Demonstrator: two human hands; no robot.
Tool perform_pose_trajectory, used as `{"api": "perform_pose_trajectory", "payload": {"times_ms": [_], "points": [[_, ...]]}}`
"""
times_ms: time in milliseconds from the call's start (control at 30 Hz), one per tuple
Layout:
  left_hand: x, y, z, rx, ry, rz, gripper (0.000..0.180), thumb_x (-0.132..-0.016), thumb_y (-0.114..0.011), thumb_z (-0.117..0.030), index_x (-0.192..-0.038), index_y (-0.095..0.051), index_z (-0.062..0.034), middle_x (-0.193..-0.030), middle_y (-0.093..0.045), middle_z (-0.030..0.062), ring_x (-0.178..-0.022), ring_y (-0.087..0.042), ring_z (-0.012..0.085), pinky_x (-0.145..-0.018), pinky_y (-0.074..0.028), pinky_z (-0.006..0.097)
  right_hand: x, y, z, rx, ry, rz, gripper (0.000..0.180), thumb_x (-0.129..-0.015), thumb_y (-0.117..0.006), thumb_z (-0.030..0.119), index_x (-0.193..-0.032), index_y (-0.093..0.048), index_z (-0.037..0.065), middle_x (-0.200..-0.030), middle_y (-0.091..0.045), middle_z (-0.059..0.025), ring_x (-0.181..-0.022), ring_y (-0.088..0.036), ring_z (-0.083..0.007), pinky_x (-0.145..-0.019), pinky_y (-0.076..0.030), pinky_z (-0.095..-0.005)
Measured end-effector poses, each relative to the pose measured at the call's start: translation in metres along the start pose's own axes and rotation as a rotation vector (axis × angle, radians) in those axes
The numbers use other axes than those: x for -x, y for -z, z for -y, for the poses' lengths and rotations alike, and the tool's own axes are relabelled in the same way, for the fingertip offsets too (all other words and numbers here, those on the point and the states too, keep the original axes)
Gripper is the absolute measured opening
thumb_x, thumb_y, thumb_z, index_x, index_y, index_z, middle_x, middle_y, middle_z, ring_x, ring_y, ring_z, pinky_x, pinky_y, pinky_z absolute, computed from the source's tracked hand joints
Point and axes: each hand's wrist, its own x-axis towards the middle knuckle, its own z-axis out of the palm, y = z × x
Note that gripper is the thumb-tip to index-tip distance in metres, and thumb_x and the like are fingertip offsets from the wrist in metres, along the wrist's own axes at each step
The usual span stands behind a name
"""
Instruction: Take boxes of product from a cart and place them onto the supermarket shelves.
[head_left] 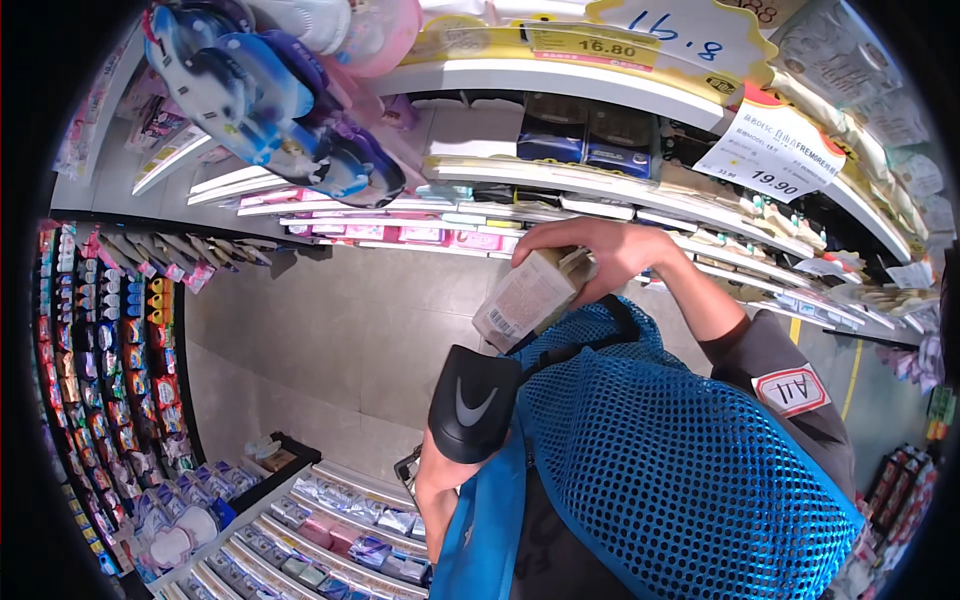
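My right hand (625,250) is closed round a pale box-shaped package (525,300) with a barcode and small print on the side facing up. The package tilts, held in front of a shelf unit, above the blue mesh vest (660,430) I wear. Its exact contents cannot be made out. My left hand does not show. At the vest's left edge are a black piece (475,405) with a grey curved mark and a bare limb (435,485) below it, partly hidden by the vest.
Ahead, shelves (560,80) carry boxed goods and price cards (770,150). Blue patterned slippers (270,110) hang at the upper left. Racks of small colourful packs (110,370) line the left. Low shelves (300,540) of packs stand at the bottom, by a tiled floor (310,340).
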Motion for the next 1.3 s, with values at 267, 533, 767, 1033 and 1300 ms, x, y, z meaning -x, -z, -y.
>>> {"api": "perform_pose_trajectory", "payload": {"times_ms": [267,533,767,1033,1300], "points": [[0.01,-0.011,0.011,0.333,0.147,-0.232,0.023,-0.069,-0.07,0.005,-0.09,-0.063,-0.0008,-0.082,-0.063,0.0038,-0.072,-0.058,0.0118,-0.067,-0.048,0.027,-0.006,0.003,-0.026,-0.132,-0.23,-0.337,0.08,-0.067,-0.079,0.029,-0.133,-0.042,0.007,-0.125,-0.051,-0.0123,-0.114,-0.05,-0.0237,-0.097,-0.041,-0.0347],[0.023,-0.012,0.024,0.245,0.214,-0.288,0.027,-0.066,-0.075,0.001,-0.091,-0.063,-0.0007,-0.08,-0.063,0.003,-0.072,-0.058,0.0109,-0.067,-0.047,0.027,-0.087,0.086,-0.077,0.139,-0.426,-0.811,0.073,-0.078,-0.064,0.053,-0.131,-0.048,0.006,-0.133,-0.046,-0.0148,-0.121,-0.045,-0.0246,-0.098,-0.039,-0.033],[0.048,-0.016,0.031,0.362,0.334,-0.408,0.03,-0.067,-0.075,0.001,-0.094,-0.063,-0.0003,-0.084,-0.064,0.0038,-0.075,-0.059,0.0112,-0.07,-0.047,0.027,-0.106,0.096,-0.107,0.385,-0.233,-0.768,0.055,-0.087,-0.051,0.046,-0.128,-0.049,0.008,-0.123,-0.055,-0.0134,-0.114,-0.051,-0.0272,-0.096,-0.039,-0.0358],[0.043,-0.021,0.032,0.321,0.314,-0.408,0.028,-0.068,-0.074,0.002,-0.093,-0.063,-0.0002,-0.084,-0.064,0.0034,-0.075,-0.059,0.0111,-0.07,-0.047,0.026,-0.119,0.106,-0.1,0.576,-0.119,-0.742,0.05,-0.088,-0.05,0.043,-0.125,-0.051,0.008,-0.119,-0.056,-0.0143,-0.11,-0.052,-0.0281,-0.093,-0.041,-0.0363],[0.039,-0.02,0.043,0.383,0.304,-0.406,0.033,-0.068,-0.075,0.001,-0.098,-0.061,-0.0002,-0.088,-0.063,0.0032,-0.077,-0.057,0.011,-0.072,-0.046,0.026,-0.12,0.11,-0.098,0.75,-0.033,-0.723,0.046,-0.089,-0.05,0.04,-0.122,-0.053,0.008,-0.115,-0.057,-0.0151,-0.106,-0.054,-0.029,-0.089,-0.043,-0.0368]]}}
